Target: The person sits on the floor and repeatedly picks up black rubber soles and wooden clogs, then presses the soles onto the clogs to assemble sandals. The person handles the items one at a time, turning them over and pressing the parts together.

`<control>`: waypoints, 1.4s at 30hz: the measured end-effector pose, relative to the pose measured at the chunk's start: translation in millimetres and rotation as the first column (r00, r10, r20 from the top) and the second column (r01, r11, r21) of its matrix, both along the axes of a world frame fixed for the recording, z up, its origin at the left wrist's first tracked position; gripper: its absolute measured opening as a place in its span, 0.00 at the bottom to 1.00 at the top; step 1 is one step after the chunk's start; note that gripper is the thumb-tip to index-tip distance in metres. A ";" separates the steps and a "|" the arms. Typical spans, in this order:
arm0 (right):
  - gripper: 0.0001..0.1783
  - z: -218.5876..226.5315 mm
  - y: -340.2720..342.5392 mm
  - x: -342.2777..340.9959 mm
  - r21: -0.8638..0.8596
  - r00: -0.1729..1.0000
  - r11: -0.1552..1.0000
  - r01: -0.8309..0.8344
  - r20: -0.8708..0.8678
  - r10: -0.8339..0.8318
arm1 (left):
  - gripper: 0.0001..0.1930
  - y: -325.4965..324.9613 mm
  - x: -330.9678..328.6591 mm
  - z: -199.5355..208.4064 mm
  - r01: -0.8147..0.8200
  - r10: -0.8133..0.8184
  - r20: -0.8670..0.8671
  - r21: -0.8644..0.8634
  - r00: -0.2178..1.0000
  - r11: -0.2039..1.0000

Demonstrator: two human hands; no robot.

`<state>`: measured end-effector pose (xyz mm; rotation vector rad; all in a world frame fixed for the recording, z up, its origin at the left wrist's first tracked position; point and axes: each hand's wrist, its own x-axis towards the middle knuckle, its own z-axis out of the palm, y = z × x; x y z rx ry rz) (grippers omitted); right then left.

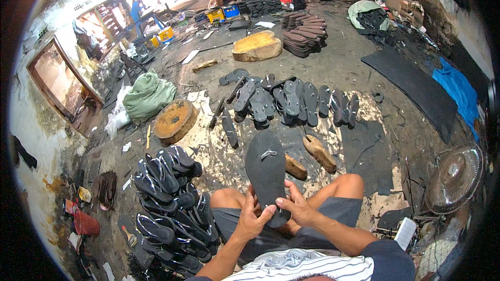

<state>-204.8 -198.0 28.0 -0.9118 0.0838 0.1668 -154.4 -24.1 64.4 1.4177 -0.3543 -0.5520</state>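
A black sandal sole point(266, 164) is held upright in front of me, with a small light strap piece near its upper end. My left hand point(254, 218) grips its lower left edge, thumb pressed on the face. On the lower right edge, my right hand point(298, 206) holds it the same way. Just beyond the sole lie two wooden shoe lasts, one point(320, 153) on the right and another point(296, 167) partly hidden behind the sole. A row of black soles point(291, 99) with small strap pieces lies farther out.
Strapped black sandals point(172, 213) are piled at my left. A round wooden block point(175, 120) stands beyond them, near a green sack point(149, 95). At right are a fan point(454, 178) and a black sheet point(411, 88). Stacked brown soles point(303, 34) and other people are farther back.
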 end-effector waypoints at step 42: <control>0.27 -149.0 -198.3 176.2 -0.971 0.978 -0.123 -0.207 -0.202 -0.048 | 0.37 462.2 68.3 -67.7 -0.851 0.617 0.682 0.524 0.393 -0.037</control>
